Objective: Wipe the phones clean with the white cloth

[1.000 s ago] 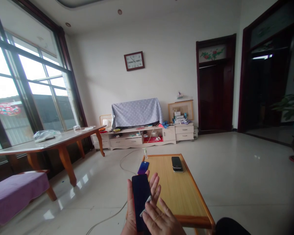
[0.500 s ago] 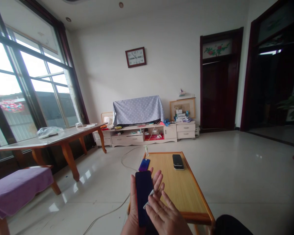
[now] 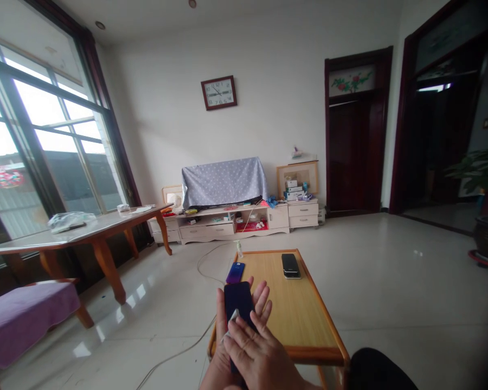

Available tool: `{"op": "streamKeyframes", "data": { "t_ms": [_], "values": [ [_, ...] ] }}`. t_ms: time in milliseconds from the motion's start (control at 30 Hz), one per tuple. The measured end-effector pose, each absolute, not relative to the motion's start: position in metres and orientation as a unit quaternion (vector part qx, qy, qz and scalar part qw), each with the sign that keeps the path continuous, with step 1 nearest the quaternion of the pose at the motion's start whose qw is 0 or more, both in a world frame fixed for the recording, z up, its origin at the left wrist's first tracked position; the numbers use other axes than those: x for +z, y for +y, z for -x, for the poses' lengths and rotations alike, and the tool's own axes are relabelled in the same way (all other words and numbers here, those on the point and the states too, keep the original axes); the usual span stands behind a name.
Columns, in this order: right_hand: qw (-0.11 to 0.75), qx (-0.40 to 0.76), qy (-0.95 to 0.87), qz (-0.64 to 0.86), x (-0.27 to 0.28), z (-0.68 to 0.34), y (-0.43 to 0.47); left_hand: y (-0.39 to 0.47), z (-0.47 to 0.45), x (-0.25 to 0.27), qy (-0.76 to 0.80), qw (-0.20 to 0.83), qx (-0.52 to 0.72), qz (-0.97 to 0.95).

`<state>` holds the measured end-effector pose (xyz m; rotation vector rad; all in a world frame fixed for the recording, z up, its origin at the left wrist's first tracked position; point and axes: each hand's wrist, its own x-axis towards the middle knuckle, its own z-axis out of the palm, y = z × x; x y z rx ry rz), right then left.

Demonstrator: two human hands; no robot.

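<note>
My left hand point(image 3: 216, 355) holds a dark smartphone point(image 3: 236, 297) from beneath, its thumb along the left edge and its fingers showing past the right edge. The phone's black screen faces up. Across the lower part of that screen lies my right hand point(image 3: 258, 349), pressing a small white wipe point(image 3: 233, 316) flat under its fingertips. Much of the wipe and the phone's lower end are hidden by the right hand. Just beyond the phone, a blue-purple phone point(image 3: 235, 272) rests on the wooden table point(image 3: 305, 319). A stack of dark phones point(image 3: 290, 265) sits farther right on it.
A small pump bottle point(image 3: 238, 249) stands at the table's far left corner. A cable point(image 3: 174, 355) runs over the floor on the left. Beyond are a low white cabinet point(image 3: 207, 232), a long table point(image 3: 106, 234) by the window, and a stool with a purple cloth point(image 3: 28, 319).
My right hand has slid the wipe left across the phone screen, from its right side to its left edge. The camera view has turned slightly right.
</note>
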<state>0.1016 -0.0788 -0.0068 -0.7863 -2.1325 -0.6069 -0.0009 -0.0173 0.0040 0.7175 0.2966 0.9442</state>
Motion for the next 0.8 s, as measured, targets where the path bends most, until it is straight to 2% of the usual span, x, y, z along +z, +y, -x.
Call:
{"op": "streamKeyframes", "data": {
  "t_ms": [100, 267, 467, 567, 800],
  "values": [
    [0.363, -0.232, -0.852, 0.298, -0.02, -0.106, -0.086, -0.007, 0.016, 0.012, 0.057, 0.834, 0.461, -0.298],
    [0.357, -0.183, -0.832, 0.383, -0.012, -0.108, -0.089, -0.002, 0.018, 0.013, 0.025, 0.84, 0.468, -0.274],
    [0.395, -0.252, -0.84, 0.274, -0.03, -0.094, -0.085, -0.005, 0.015, 0.004, 0.015, 0.842, 0.476, -0.253],
    [0.404, -0.204, -0.845, 0.286, -0.028, -0.103, -0.09, -0.002, 0.018, 0.001, 0.011, 0.835, 0.496, -0.239],
    [0.525, -0.015, -0.76, 0.382, -0.019, -0.12, -0.091, 0.01, 0.013, -0.011, -0.008, 0.835, 0.509, -0.208]
  ]
}}
